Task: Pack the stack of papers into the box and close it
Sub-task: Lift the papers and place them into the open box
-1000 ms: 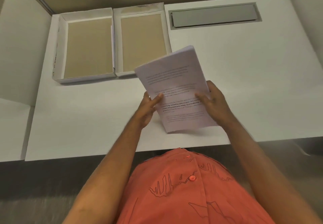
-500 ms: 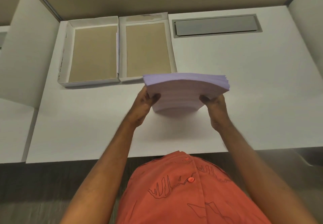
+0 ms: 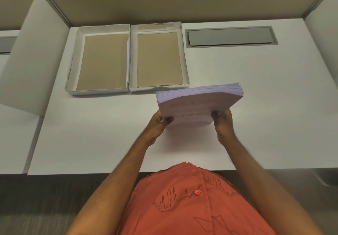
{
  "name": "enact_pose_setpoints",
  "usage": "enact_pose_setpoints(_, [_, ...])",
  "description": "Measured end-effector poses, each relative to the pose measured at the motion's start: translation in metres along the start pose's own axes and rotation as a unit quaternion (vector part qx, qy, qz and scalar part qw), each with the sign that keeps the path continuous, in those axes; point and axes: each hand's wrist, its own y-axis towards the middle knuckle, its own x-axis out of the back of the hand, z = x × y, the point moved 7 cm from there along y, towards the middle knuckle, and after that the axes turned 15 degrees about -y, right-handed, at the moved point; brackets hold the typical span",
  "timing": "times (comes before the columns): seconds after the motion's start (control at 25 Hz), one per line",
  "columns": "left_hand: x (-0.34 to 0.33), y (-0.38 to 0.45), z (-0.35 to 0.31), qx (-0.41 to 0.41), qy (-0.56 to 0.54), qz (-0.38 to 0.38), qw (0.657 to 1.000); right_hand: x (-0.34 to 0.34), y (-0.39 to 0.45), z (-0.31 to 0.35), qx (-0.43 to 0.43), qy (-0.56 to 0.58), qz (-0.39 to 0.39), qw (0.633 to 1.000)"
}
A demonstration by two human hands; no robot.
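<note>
A thick stack of printed white papers (image 3: 199, 102) is held above the white desk, its far edge tipped upward and fanned. My left hand (image 3: 157, 126) grips its near left corner and my right hand (image 3: 222, 124) grips its near right corner. Two shallow white box halves with brown cardboard floors lie open side by side at the back left: the left half (image 3: 102, 60) and the right half (image 3: 159, 59). The stack hangs just in front of and right of the right half, covering a bit of that half's near right corner.
A grey cable hatch (image 3: 229, 36) is set into the desk (image 3: 265, 106) at the back right. White divider panels stand at the left (image 3: 31, 60) and right edges. A tan wall panel runs behind. The desk's front edge is near my orange shirt.
The stack went from tilted with its printed face toward me to nearly flat with its far edge raised, held higher and closer to the box halves. Both hands kept their grip.
</note>
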Motion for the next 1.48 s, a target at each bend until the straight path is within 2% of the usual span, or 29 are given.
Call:
enact_pose_setpoints(0.16, [0.01,0.008,-0.009,-0.028,0.047,-0.061,0.997,-0.01,0.009,0.018,0.003,-0.033,-0.004,0.999])
enact_pose_setpoints(0.32, [0.039,0.026,-0.054,-0.055,0.056,-0.077,0.994,-0.03,0.037,0.065,0.035,-0.046,-0.004,0.998])
enact_pose_setpoints(0.56, [0.088,0.082,-0.145,-0.127,-0.051,-0.119,0.984,-0.079,0.114,0.148,0.061,-0.058,0.002,0.996])
enact_pose_setpoints(0.68, [0.113,0.123,-0.166,-0.118,-0.081,-0.152,0.978,-0.101,0.155,0.17,0.076,-0.061,-0.003,0.995])
enact_pose_setpoints(0.84, [0.141,0.182,-0.16,-0.056,-0.073,-0.193,0.977,-0.131,0.207,0.162,0.054,-0.111,0.002,0.992])
enact_pose_setpoints(1.16, [0.171,0.257,-0.099,0.07,-0.046,-0.255,0.963,-0.183,0.267,0.095,-0.013,-0.214,0.005,0.977])
enact_pose_setpoints(1.36, [0.177,0.268,-0.091,0.073,0.033,-0.31,0.948,-0.197,0.277,0.07,-0.025,-0.259,0.005,0.965])
enact_pose_setpoints(1.48, [0.168,0.267,-0.099,0.042,0.179,-0.297,0.937,-0.199,0.276,0.071,-0.01,-0.291,-0.008,0.957])
